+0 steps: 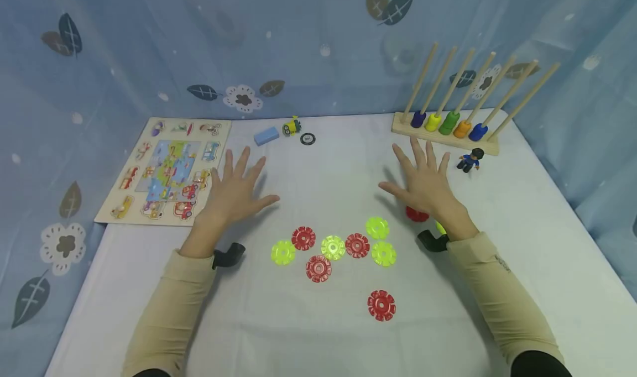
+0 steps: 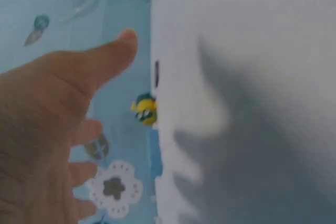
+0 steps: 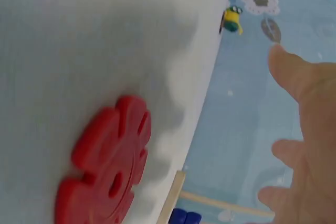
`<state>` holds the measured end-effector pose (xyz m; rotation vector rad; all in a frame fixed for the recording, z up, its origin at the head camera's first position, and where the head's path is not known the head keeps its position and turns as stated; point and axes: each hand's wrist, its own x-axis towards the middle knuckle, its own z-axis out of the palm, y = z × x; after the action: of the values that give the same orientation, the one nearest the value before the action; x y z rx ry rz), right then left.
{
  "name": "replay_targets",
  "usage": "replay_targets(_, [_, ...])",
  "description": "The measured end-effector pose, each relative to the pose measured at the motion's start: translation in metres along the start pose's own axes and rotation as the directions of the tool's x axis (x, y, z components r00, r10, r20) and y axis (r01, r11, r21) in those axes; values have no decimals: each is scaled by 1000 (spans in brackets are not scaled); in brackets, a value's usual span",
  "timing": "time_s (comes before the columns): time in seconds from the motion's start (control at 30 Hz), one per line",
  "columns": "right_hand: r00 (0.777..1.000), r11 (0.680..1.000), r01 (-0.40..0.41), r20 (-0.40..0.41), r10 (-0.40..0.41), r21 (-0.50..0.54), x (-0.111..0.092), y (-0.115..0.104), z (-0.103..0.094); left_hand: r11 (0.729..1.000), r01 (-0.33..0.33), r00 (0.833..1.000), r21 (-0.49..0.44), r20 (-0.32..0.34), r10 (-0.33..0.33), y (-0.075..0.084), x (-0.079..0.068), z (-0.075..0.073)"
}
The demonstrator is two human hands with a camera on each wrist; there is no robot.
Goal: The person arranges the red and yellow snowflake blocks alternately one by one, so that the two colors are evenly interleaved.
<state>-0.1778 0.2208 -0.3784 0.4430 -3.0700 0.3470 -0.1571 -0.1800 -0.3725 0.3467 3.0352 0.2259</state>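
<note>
My left hand [image 1: 236, 194] hovers over the white table with its fingers spread and holds nothing, just right of a wooden picture puzzle board [image 1: 114, 203]. On the other side my right hand [image 1: 423, 183] is spread the same way, also holding nothing. Close by its wrist lies a red notched disc [image 1: 417, 215], seen large as a red disc [image 3: 113, 177] in the right wrist view; a yellow-green disc there is mostly hidden by the wrist. Between the arms lie several flat flower-shaped discs, among them a yellow-green disc [image 1: 333, 247], a red disc [image 1: 318, 268] and, nearer me, another red disc [image 1: 381, 305].
At the back right stands a wooden peg rack [image 1: 448, 136] with coloured rings on its tall pegs. A small toy figure [image 1: 470, 160] is in front of it. Along the back lie a blue block [image 1: 266, 136], a yellow-green toy [image 1: 291, 126] and a black round chip [image 1: 307, 139].
</note>
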Motion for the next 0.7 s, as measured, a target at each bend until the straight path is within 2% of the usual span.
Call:
replay_targets(0.07, [998, 999, 38, 48, -38, 1, 0, -4, 0, 997, -74, 997, 0, 23, 74, 7, -1, 3])
replay_targets(0.17, [988, 994, 112, 103, -112, 8, -1, -13, 2, 984, -176, 983, -15, 60, 176, 18, -4, 6])
replay_targets(0.27, [971, 979, 202, 129, -201, 3, -5, -24, 6, 965, -262, 960, -31, 97, 264, 30, -9, 10])
replay_targets(0.37, [945, 956, 292, 159, -287, -13, -11, -35, 10, 939, -340, 931, -45, 125, 343, 41, -17, 12])
replay_targets(0.53, [880, 897, 443, 186, -436, 7, -23, -57, 14, 887, -460, 876, -47, 141, 461, 55, -29, 14])
replay_targets(0.7, [782, 799, 600, 180, -597, 44, -35, -83, 19, 849, -526, 835, -44, 165, 526, 63, -36, 20])
